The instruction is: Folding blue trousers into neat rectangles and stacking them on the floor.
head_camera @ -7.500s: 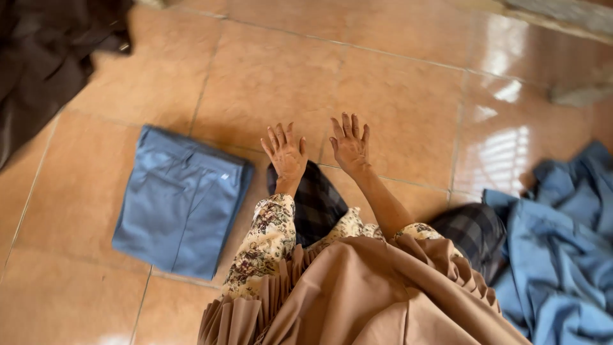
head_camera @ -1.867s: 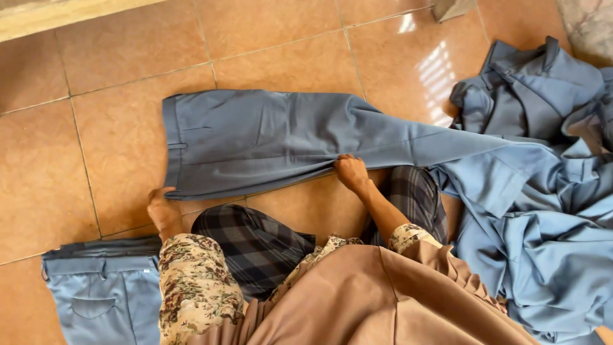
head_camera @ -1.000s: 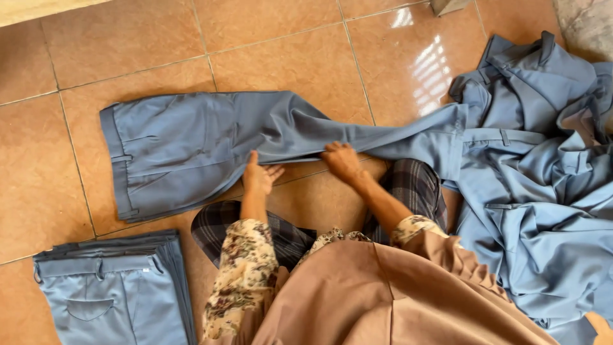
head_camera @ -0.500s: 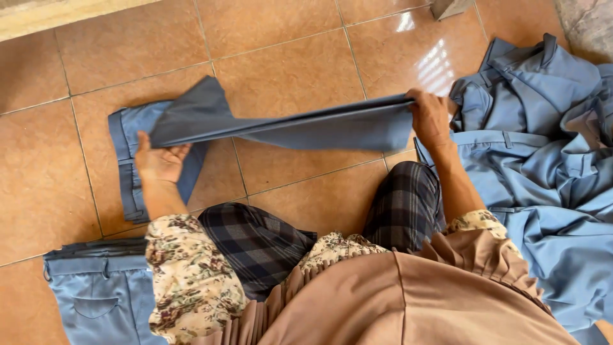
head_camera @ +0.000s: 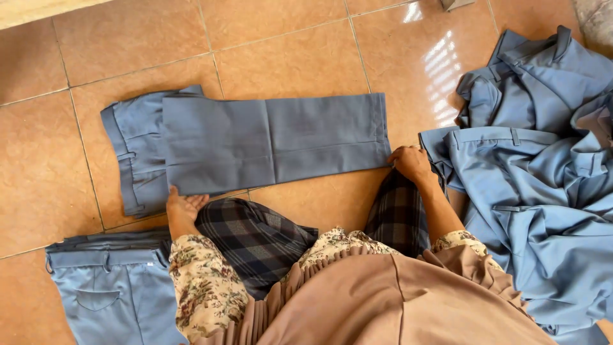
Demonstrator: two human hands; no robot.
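Since half a second ago the lifted leg panel has come down: the blue-grey trousers [head_camera: 255,144] now lie folded double on the tiled floor [head_camera: 306,45]. Left hand [head_camera: 182,207] pinches the near fold corner; right hand [head_camera: 412,163] presses the hem end flat. Cloth looks light, limp, smooth-woven, creasing readily; best held at corners. Stacked folded trousers [head_camera: 108,287] lie left, a loose heap [head_camera: 543,191] right.

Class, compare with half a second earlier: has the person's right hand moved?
Yes. The right hand dropped from the raised trouser hem to the orange tiled floor, nearer the checked knee.
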